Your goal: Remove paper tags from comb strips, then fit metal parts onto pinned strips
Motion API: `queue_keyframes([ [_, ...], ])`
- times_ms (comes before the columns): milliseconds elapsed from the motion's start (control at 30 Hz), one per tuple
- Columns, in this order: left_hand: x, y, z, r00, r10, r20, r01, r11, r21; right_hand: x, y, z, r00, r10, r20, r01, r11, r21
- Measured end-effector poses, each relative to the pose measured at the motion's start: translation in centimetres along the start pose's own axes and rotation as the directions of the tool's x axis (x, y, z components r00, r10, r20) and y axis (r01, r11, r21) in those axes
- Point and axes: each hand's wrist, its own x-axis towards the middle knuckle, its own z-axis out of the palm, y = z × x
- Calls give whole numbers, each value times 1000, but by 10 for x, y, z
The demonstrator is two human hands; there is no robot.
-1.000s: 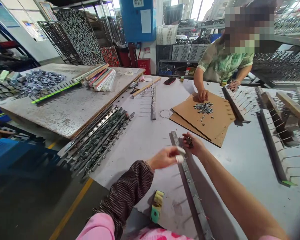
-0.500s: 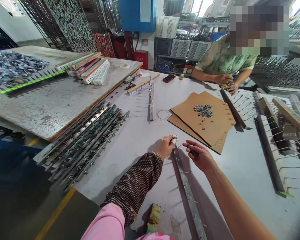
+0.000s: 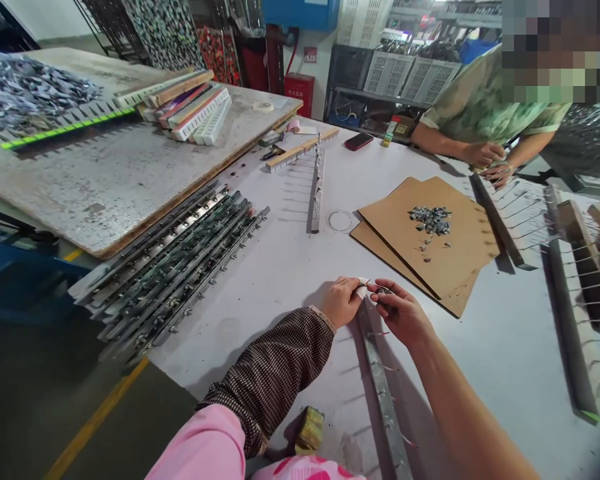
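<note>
My left hand (image 3: pixel 344 303) is closed at the far end of a long grey bar (image 3: pixel 386 400) with thin wire pins along its sides. White wrapping covers a fingertip, and a thin pin shows at the pinch. Right beside it, my right hand (image 3: pixel 401 312) has its fingers curled around small dark metal pieces (image 3: pixel 383 293); its fingertips meet or nearly meet those of my left hand. To the right, a heap of similar small dark pieces (image 3: pixel 431 220) lies on brown boards (image 3: pixel 460 263).
Stacked pinned bars (image 3: pixel 180 267) lie at left, and another pinned bar (image 3: pixel 317 190) lies ahead. A yellowish block (image 3: pixel 310 430) sits near my body. Across the table a co-worker's hands (image 3: pixel 493 163) work above a pinned bar (image 3: pixel 500 223). More bars (image 3: pixel 570 327) are at right.
My right hand has moved in to my left hand, closing the gap between their fingertips. The view has shifted slightly, and the left hand stays at the bar's far end.
</note>
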Motion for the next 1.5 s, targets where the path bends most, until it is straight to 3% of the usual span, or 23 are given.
queue_keyframes([
  [233,1,0,0,999,34,-16,-34,999,-19,3,0,-5,999,20,-43,-21,1000,-22],
  [433,1,-2,2,997,64,-34,-65,997,-38,8,-7,-6,997,-73,-32,72,997,-28],
  [767,1,-3,5,999,41,-29,-41,999,-26,9,-12,9,979,-184,86,197,962,-190],
  [967,2,-4,5,1000,17,-11,-17,1000,-16,9,-13,14,977,-177,119,203,945,-256],
  [1500,2,-4,6,1000,11,11,-11,1000,-23,14,-22,4,965,-190,180,246,894,-375],
])
